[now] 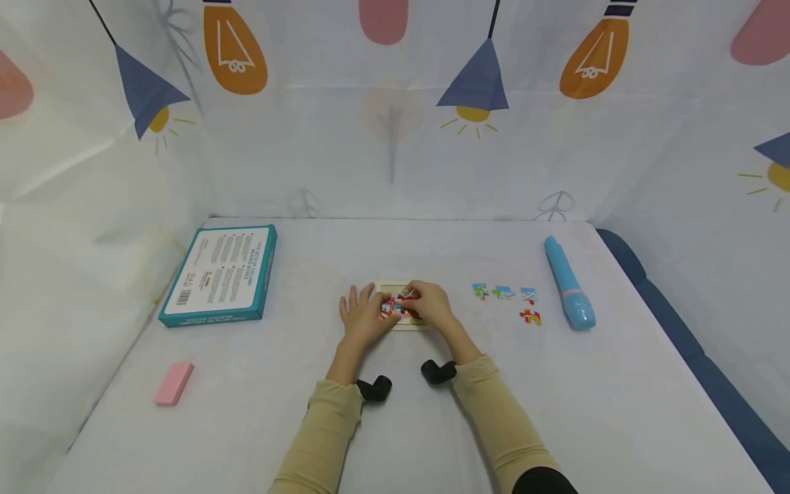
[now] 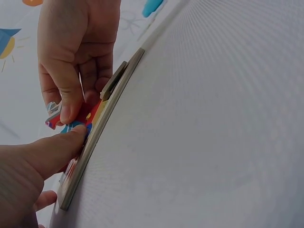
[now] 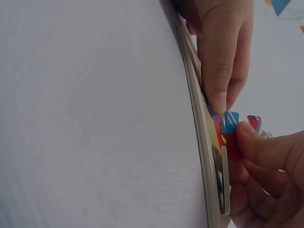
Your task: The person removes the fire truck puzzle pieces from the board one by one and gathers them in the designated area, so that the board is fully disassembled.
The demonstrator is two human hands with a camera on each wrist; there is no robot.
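Note:
A small wooden jigsaw board lies on the table with colourful pieces inside its frame. My left hand has its fingers spread at the board's left side, and its thumb presses on the pieces. Over the board's right part, my right hand pinches a red and white puzzle piece between thumb and fingers. That piece is tilted up, and the fingers partly cover it. Under the right hand, another thin wooden piece lies raised on the board's edge; its picture is hidden.
Several loose puzzle pieces lie right of the board, with a light blue pen-like device beyond them. At the left are a teal-edged box and a pink block. A printed curtain hangs behind the table.

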